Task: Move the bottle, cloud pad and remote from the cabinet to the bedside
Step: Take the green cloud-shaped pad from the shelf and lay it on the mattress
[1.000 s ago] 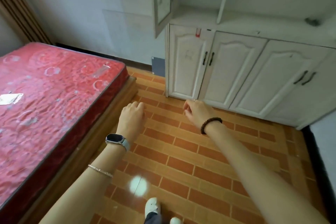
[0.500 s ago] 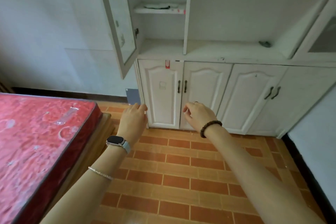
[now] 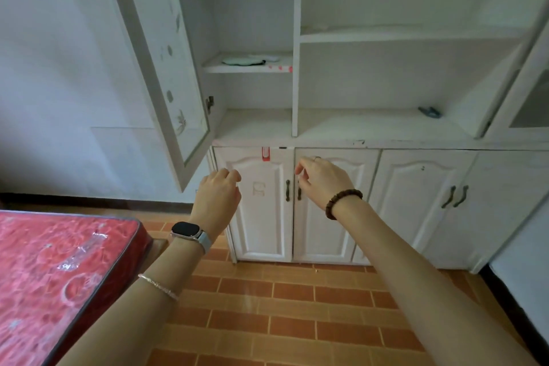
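Cloud pad [image 3: 250, 60] lies shelved above the left hand [image 3: 218, 197] and right hand [image 3: 323, 184]. Both reach forward, loosely curled, holding nothing.

Left hand [image 3: 218, 196], right hand [image 3: 322, 184], loosely curled, empty

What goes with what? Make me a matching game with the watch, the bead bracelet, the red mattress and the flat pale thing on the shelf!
Things:
1 watch
2 bead bracelet
3 mattress
4 cloud pad

Places:
A on a shelf of the cabinet
B behind the right hand
C low on the left, by the floor
D behind the left hand

Pairs: 1-D, 2-B, 3-C, 4-A.
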